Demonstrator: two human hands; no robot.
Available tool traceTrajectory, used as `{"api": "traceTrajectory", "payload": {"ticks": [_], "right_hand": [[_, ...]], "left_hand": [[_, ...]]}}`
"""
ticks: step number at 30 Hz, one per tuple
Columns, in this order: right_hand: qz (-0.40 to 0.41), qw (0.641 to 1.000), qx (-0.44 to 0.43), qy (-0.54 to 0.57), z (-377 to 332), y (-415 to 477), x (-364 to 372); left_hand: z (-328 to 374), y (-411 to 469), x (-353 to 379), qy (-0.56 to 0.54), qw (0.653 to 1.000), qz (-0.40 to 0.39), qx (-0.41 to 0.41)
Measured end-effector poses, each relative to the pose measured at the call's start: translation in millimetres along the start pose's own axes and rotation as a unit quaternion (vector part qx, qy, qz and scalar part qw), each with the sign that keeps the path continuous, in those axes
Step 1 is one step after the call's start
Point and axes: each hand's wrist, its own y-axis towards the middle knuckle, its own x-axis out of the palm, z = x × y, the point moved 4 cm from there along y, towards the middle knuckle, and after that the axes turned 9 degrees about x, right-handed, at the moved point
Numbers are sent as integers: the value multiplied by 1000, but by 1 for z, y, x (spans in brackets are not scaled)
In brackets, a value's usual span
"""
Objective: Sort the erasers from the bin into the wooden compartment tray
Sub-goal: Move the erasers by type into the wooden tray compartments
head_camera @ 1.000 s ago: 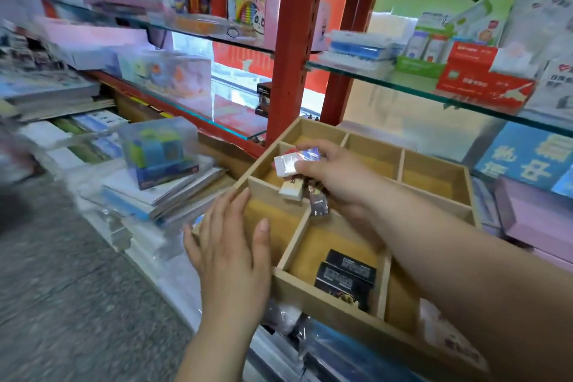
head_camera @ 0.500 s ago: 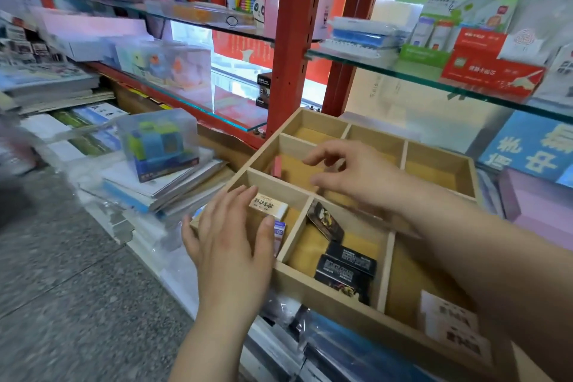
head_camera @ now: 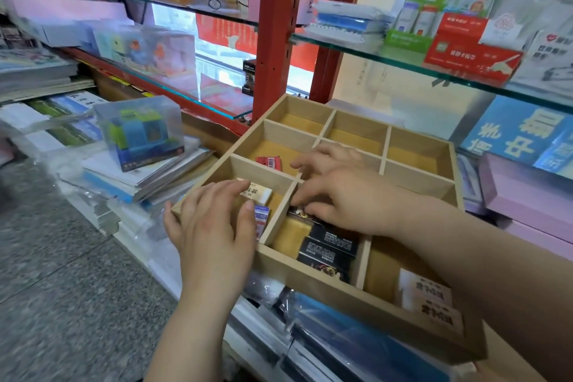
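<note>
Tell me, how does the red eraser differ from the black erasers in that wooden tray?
The red eraser shows a barcode label; the black erasers show pale print. The red eraser seems alone in its compartment; the black erasers crowd together in a nearer one. Both lie in the wooden tray.

The right hand (head_camera: pixel 344 192) has drawn back to the near middle compartment, fingertips now on the tilted black eraser (head_camera: pixel 302 212), and the left hand (head_camera: pixel 214 226) has slid over the white eraser (head_camera: pixel 260 192).
</note>
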Motion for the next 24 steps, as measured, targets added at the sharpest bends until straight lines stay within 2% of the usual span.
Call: {"api": "traceTrajectory", "payload": {"ticks": [4, 15, 17, 20, 22, 24], "right_hand": [[-51, 998, 23, 37, 10, 2, 7], [-84, 996, 20, 4, 23, -14, 0], [-54, 998, 12, 22, 21, -17, -1], [48, 994, 5, 101, 9, -13, -11], [55, 988, 5, 144, -5, -4, -13], [21, 990, -11, 140, -21, 9, -8]], "left_hand": [[0, 0, 1, -8, 1000, -4, 2], [-1, 0, 0, -8, 1000, -9, 29], [-2, 0, 1, -17, 999, 6, 28], [-4, -1, 1, -49, 998, 46, 2], [-6, -1, -2, -85, 993, 82, -19], [-7, 0, -5, -137, 983, 114, -40]]}}
